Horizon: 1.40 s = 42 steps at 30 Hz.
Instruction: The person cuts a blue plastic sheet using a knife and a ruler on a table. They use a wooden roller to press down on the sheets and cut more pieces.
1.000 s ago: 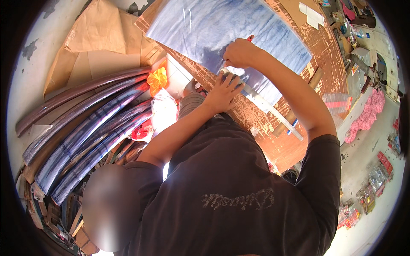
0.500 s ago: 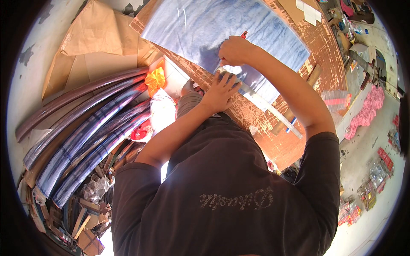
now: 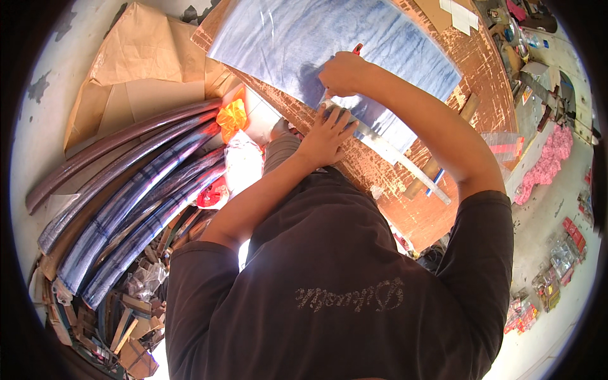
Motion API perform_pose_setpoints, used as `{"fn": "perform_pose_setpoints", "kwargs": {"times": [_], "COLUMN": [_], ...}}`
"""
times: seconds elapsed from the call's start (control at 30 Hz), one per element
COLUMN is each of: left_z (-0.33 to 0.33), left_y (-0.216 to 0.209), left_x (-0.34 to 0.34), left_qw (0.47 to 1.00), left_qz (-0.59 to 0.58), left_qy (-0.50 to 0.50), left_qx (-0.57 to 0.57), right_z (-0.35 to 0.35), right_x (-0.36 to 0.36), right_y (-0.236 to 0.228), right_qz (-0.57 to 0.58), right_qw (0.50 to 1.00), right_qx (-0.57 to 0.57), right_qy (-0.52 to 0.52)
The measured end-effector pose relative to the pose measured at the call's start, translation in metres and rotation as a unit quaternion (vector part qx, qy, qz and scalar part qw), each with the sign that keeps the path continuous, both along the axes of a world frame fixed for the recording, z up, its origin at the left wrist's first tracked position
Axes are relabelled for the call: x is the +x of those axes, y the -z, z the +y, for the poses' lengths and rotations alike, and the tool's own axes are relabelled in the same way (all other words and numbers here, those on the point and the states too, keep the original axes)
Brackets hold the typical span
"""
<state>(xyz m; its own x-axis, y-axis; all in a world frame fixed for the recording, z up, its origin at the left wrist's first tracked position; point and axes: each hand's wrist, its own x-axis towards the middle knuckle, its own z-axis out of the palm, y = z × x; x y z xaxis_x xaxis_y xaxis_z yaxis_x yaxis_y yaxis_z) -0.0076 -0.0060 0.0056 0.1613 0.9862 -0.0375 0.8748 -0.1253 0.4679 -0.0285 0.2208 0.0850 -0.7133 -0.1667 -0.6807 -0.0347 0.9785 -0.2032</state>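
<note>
A glossy sheet with streaky blue and white colouring (image 3: pixel 392 47) lies on the scratched brown board (image 3: pixel 405 221). Across the sheet's near edge runs a long pale ruler (image 3: pixel 408 166). My left hand (image 3: pixel 325 137) presses on its far-left end, fingers spread flat. Just beyond, my right hand (image 3: pixel 342 75) is closed around a slim red-handled cutter (image 3: pixel 358 49), whose red end pokes out above the fist. Its lower tip is mostly hidden by my fingers, close to the ruler's end.
Several long glossy rolls (image 3: pixel 107 221) lean at the left, above wood offcuts (image 3: pixel 133 354). Brown wrapping paper (image 3: pixel 142 54) stands behind them. An orange bag (image 3: pixel 232 119) sits beside the board. On the board's right lie a brown tube (image 3: pixel 421 180) and a blue pen-like stick (image 3: pixel 436 180).
My right hand, with the cutter, has shifted slightly to the left, toward me only a little if at all. My left hand stays on the ruler.
</note>
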Motion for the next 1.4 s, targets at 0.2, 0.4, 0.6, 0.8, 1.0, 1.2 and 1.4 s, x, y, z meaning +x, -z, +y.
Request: {"fn": "perform_pose_setpoints", "kwargs": {"times": [0.2,0.4,0.6,0.8,1.0,1.2,1.4], "left_z": [-0.001,-0.002,-0.003,0.0,0.003,0.01,0.014], "left_y": [0.001,0.001,0.001,0.003,0.005,-0.002,-0.005], "left_x": [0.002,0.003,0.003,0.005,-0.002,-0.017,-0.031], "left_qw": [0.999,1.0,0.999,0.999,0.996,0.994,0.99], "left_qz": [-0.031,-0.02,-0.029,-0.031,0.0,-0.004,-0.017], "left_qy": [-0.018,-0.016,-0.013,-0.02,-0.004,0.037,0.082], "left_qx": [0.027,0.017,0.003,0.028,0.086,0.107,0.112], "right_z": [0.002,0.007,0.025,0.044,0.016,-0.07,-0.129], "right_x": [-0.005,-0.006,0.001,0.026,0.145,0.303,0.369], "right_y": [-0.011,-0.01,0.002,-0.012,-0.044,-0.029,0.01], "right_qz": [-0.034,-0.039,0.009,0.006,0.122,0.03,0.221], "right_qw": [0.999,0.999,1.0,0.983,0.919,0.846,0.773], "right_qx": [-0.001,-0.003,0.003,-0.077,-0.072,0.054,0.039], "right_qy": [0.002,0.0,0.006,0.166,0.367,0.53,0.594]}}
